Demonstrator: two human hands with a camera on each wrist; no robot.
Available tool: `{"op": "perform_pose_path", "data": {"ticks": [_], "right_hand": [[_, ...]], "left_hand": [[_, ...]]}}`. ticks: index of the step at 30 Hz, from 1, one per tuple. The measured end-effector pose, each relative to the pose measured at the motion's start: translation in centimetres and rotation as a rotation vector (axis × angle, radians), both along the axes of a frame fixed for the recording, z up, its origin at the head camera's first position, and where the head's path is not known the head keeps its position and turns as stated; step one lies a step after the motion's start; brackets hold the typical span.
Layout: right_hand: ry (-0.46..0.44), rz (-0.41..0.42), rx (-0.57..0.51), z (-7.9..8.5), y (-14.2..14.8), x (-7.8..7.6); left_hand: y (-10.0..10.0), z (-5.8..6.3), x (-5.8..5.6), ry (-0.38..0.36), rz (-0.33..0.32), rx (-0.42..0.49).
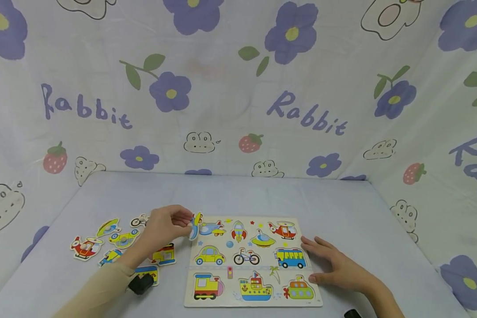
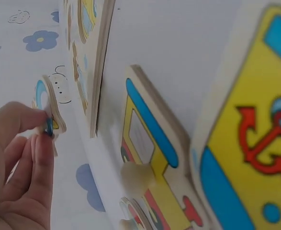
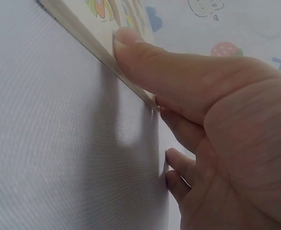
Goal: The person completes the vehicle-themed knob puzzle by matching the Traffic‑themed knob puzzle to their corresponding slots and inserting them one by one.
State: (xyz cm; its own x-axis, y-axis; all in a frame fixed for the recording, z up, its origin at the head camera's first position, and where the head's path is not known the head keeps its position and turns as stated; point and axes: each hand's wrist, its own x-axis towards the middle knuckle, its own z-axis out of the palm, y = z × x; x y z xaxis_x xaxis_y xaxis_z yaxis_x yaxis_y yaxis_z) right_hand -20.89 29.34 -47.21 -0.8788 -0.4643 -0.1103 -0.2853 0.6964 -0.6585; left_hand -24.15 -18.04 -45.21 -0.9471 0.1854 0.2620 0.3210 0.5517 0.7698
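I watch the left hand point(image 1: 164, 227) pinch a blue-and-yellow wooden airplane piece point(image 1: 194, 231) at the upper left corner of a flat, cream wooden puzzle board point(image 1: 244, 270). The right hand point(image 1: 338, 265), fingers loosely extended, grips nothing, its thumb touching the board's right edge. A red-and-yellow wooden helicopter piece point(image 1: 86, 248) lies among loose pieces, left of the board.

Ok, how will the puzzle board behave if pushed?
The puzzle board is probably stiff: its edge runs straight in the right wrist view. Lying flat on the table, it would likely slide rather than tip or roll. The right hand has its thumb on it, which may resist a push.
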Motion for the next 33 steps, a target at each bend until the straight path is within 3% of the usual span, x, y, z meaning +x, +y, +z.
{"op": "perform_pose_path", "data": {"ticks": [14, 21, 27, 33], "right_hand": [[-0.016, -0.016, 0.009, 0.0, -0.1, 0.0], [0.014, -0.004, 0.014, -0.1, -0.1, 0.0], [-0.008, -0.025, 0.012, -0.1, -0.1, -0.1], [-0.021, -0.034, 0.013, -0.2, -0.1, -0.1]], "left_hand": [[1.7, 0.8, -1.5, 0.032, -0.226, -0.082], [2.3, 0.3, -2.7, -0.009, -0.253, -0.108], [3.0, 0.2, -3.0, -0.066, -0.287, -0.139], [3.6, -0.5, -3.0, -0.124, -0.252, -0.141]]}}
